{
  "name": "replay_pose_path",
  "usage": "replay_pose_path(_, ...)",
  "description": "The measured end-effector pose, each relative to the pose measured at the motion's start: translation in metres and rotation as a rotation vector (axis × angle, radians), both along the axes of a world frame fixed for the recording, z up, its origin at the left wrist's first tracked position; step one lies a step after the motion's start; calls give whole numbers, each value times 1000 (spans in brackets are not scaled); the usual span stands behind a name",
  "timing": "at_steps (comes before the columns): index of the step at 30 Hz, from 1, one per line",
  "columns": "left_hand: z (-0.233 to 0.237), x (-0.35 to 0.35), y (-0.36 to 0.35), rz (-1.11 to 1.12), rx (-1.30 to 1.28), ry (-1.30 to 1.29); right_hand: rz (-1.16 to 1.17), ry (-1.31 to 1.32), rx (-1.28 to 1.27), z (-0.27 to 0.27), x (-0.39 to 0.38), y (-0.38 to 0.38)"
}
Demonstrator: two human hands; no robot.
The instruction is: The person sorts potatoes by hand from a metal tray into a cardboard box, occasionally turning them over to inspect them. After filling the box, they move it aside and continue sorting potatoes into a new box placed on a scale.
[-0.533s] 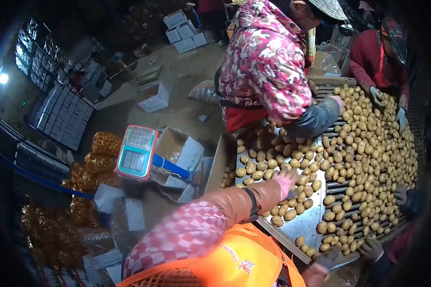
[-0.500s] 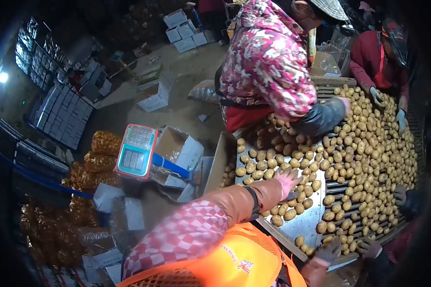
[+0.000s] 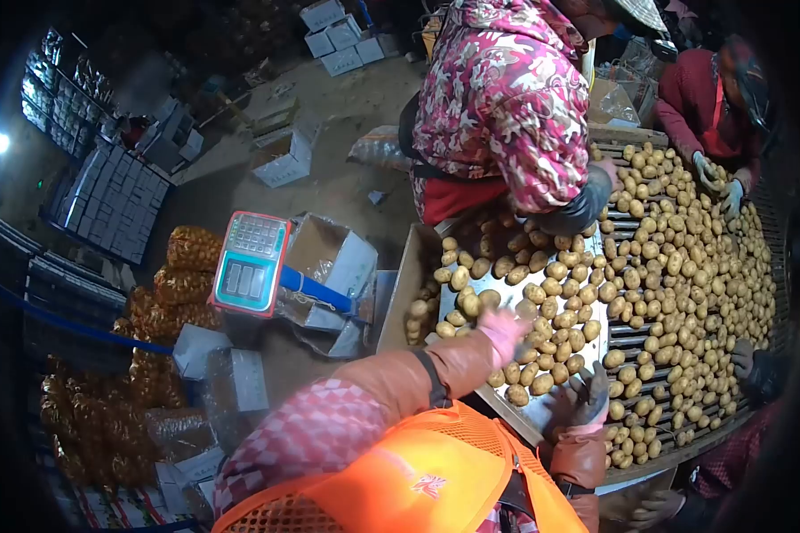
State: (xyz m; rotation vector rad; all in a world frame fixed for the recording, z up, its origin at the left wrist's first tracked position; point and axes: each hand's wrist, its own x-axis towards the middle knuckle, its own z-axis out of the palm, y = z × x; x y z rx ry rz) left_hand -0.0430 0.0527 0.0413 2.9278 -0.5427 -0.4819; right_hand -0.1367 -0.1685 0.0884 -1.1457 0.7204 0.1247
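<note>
Shifted potatoes point(image 3: 541, 385) point various ways.

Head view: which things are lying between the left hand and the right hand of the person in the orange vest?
Several loose potatoes, on the metal sheet, lie between left hand and right hand; the head view shows it.

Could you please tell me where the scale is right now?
In the head view, the scale is left of centre, between the orange sacks to its left and an open box to its right.
</note>
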Motion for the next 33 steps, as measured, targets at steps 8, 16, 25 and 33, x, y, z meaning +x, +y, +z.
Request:
replay_pose_path(8,-22,17,38,-126,-22,66,243,-362,-316,-73,45,-36)
replay_pose_path(16,2,-9,54,8,0,140,422,259,-1629,-104,87,-59)
replay_pose_path(25,-27,-14,-20,-13,-309,129,1077,-249,-1426,-84,55,14)
replay_pose_path(33,-32,-3,24,-281,-233,159,402,-269,-1121,-86,20,-73)
